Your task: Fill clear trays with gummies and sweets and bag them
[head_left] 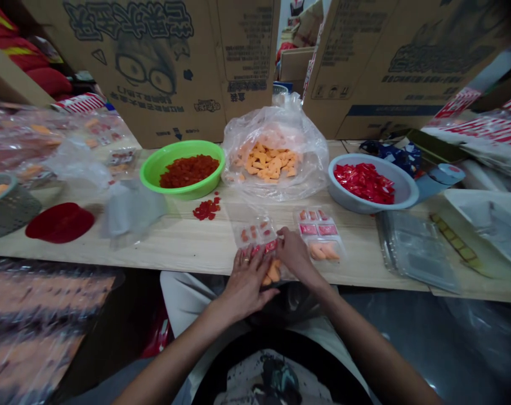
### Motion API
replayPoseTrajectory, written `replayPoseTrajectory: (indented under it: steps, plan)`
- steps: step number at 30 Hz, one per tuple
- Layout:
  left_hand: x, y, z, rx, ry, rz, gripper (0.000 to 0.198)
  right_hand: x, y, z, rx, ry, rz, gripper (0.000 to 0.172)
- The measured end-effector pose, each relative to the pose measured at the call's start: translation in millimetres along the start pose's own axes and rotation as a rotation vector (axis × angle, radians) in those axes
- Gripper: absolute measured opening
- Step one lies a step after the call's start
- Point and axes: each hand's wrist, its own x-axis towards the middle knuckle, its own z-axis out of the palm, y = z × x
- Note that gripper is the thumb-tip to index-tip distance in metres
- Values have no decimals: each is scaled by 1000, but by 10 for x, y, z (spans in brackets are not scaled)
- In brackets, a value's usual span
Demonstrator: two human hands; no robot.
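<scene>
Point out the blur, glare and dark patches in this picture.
Head view: the plastic-covered packs at lower left are streaked by blur; same head view: pale glints on the clear bag, deep shadow under the table, a blackened top right corner; the left hand and right hand look clearer than those packs.

A flat clear plastic tray (250, 223) lay under the fingers (254, 262), another such tray (321, 238) to their right. Ahead sat a puffy clear plastic bag (311, 140); ahead and left, a round green plastic bowl (183, 193); ahead and right, a round blue-grey plastic bowl (349, 202).
</scene>
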Motion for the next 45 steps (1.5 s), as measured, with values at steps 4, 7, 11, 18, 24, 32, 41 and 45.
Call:
replayPoseTrajectory:
  steps: [4,7,11,18,24,32,41,45]
  plan:
    - [-76,-129,38,0,42,21,64,-58,-179,-156,-484,7,-318,33]
    - [-126,-281,42,-12,102,93,53,-26,-392,-182,-586,-61,-621,52]
    - [-148,-431,100,-56,259,156,39,137,-701,-74,-729,-161,-773,40]
    - [-159,-481,161,-146,440,193,19,250,-913,201,-888,-40,-716,31]
    - [-211,-460,185,-219,536,145,10,203,-944,276,-896,65,-830,22]
    - [-226,-446,349,-274,720,-73,33,-78,-629,338,-657,-31,-984,15]
    - [-264,-466,284,-144,599,27,72,-628,-405,285,-488,126,-1026,20]
    - [-228,-513,216,-77,402,91,68,-660,-331,311,-352,218,-1079,22]
